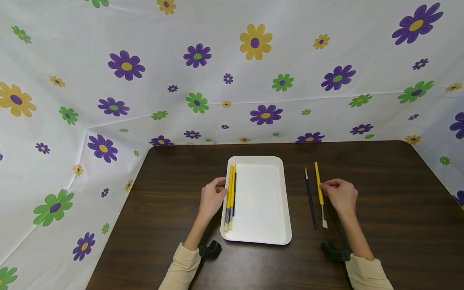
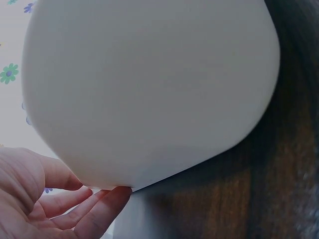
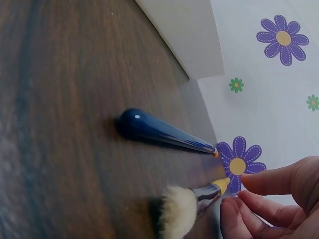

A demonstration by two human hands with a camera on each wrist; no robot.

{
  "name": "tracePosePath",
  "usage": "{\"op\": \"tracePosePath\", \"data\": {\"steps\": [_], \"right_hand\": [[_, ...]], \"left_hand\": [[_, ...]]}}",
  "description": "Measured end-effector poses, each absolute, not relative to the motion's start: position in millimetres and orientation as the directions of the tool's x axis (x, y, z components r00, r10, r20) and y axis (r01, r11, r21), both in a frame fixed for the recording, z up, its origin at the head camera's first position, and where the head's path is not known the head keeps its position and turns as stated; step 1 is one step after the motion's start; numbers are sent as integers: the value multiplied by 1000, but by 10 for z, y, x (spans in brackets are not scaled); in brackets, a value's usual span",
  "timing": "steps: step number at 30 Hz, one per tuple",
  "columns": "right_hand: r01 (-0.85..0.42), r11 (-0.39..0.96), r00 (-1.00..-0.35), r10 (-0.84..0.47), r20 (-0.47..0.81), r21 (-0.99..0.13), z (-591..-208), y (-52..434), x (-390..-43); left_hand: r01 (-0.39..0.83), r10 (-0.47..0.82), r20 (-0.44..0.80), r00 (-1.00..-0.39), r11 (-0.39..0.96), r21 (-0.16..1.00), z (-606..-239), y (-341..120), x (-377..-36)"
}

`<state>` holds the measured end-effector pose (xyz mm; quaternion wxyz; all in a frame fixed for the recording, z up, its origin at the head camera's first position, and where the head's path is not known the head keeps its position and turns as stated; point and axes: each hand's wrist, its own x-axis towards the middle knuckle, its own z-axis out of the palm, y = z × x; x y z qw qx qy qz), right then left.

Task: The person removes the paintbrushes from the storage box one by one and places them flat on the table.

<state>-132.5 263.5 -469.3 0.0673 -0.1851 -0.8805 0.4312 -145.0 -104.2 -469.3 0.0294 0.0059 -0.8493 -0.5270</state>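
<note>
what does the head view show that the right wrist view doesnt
Only the head view shows the left hand at the tray's edge and three brushes lying in the tray. Only the right wrist view shows the yellow brush's bristles close up. Both show the right hand touching the yellow brush, with the blue brush beside it on the table.

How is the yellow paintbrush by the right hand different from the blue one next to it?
The yellow paintbrush has a wide, pale bristle tip; the blue paintbrush looks thinner and much darker. The right hand touches the yellow paintbrush, while the blue paintbrush lies untouched. The yellow one lies nearer the hand, the blue one nearer the white tray. Both lie flat on the brown table, side by side.
</note>
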Motion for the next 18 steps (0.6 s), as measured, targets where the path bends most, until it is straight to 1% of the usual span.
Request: {"op": "tracePosePath", "data": {"steps": [5,10,14,18], "right_hand": [[234,573,-919,395,14,-785,-4649,2614,-1315],[153,520,-926,373,62,-841,-4550,2491,-1297],[95,465,-945,321,68,-880,-4470,2317,-1282],[76,422,-959,280,50,-903,-4420,2132,-1261]], "left_hand": [[25,-40,48,-998,446,895,-4697,-1049,-1443],[32,-39,56,-998,449,893,-4691,-1047,-1451],[36,-37,58,-998,448,893,-4686,-1053,-1453],[36,-25,53,-998,444,895,-4693,-1060,-1447]]}}
